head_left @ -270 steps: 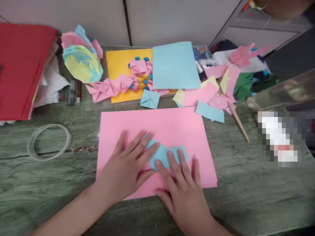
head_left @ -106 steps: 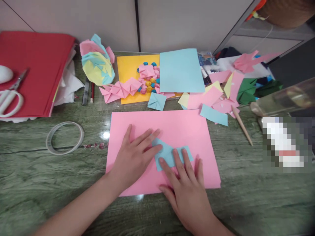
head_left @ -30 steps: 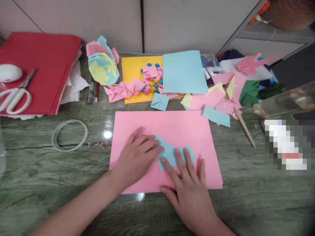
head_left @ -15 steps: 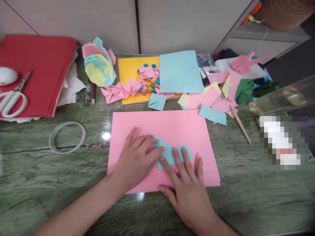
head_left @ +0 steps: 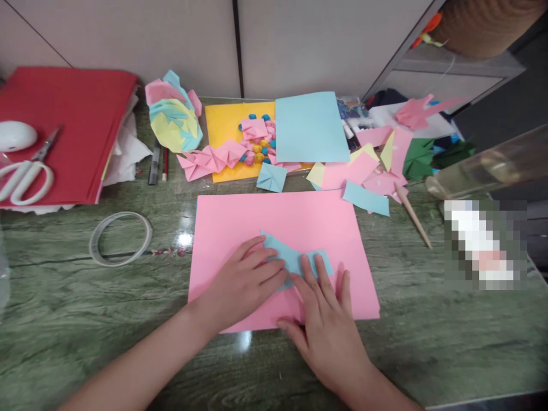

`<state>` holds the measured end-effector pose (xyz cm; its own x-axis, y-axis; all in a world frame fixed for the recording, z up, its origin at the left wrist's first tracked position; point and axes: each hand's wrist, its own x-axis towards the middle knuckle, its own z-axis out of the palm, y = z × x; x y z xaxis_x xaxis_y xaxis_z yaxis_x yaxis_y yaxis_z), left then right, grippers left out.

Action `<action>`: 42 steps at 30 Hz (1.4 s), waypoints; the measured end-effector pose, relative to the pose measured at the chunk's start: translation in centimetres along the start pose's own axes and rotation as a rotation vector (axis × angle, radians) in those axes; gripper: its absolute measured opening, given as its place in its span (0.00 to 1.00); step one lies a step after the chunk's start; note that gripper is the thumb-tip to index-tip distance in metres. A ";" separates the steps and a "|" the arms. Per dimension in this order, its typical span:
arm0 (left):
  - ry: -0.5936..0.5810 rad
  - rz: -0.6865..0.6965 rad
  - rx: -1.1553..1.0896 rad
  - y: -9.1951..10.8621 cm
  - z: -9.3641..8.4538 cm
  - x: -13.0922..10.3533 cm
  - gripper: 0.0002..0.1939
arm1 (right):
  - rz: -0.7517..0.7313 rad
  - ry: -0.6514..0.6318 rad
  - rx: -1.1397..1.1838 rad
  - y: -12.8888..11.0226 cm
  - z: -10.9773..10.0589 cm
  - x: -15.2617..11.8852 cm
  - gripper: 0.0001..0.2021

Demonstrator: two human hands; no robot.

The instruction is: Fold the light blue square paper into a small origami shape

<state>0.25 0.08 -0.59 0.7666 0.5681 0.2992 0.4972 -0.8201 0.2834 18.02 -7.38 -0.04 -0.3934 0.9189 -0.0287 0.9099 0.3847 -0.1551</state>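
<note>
A folded light-blue paper (head_left: 291, 261) lies on a large pink sheet (head_left: 274, 217) in front of me. My left hand (head_left: 244, 282) rests over the left end of the blue paper, fingertips on it and fingers stretched out. My right hand (head_left: 327, 319) presses two fingers on the right part of the blue paper, its thumb spread toward the sheet's front edge. The fingertips of both hands nearly meet at the paper's lower middle, and the folds beneath them are hidden.
Behind the pink sheet lie a light-blue square (head_left: 310, 128), folded pink pieces (head_left: 214, 158) and paper scraps. To the left are a tape roll (head_left: 120, 238) and white scissors (head_left: 29, 171) on a red folder (head_left: 85, 125). A wooden stick (head_left: 414, 217) lies right.
My left hand's index finger has come down from its raised position to the blue paper's upper left corner. My right hand stays on the paper. The view has shifted slightly.
</note>
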 end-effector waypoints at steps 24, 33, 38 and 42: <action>-0.043 -0.088 -0.064 -0.2 -0.2 0.2 0.10 | -0.095 0.069 -0.106 3.2 -0.5 -2.1 0.24; -0.144 -0.043 0.071 0.6 -0.2 -0.9 0.16 | -0.051 0.079 -0.069 2.9 -1.2 -1.4 0.20; -0.221 -0.057 0.173 2.0 -0.7 -1.2 0.23 | 0.006 0.078 -0.054 2.5 -1.5 -0.5 0.20; -0.239 -0.121 0.280 3.4 -0.7 -1.4 0.23 | 0.023 0.098 -0.050 2.5 -1.0 -0.5 0.19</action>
<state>0.63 -3.47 0.57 0.7526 0.6567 0.0488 0.6559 -0.7541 0.0340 20.61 -6.80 0.59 -0.3595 0.9309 0.0653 0.9251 0.3647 -0.1059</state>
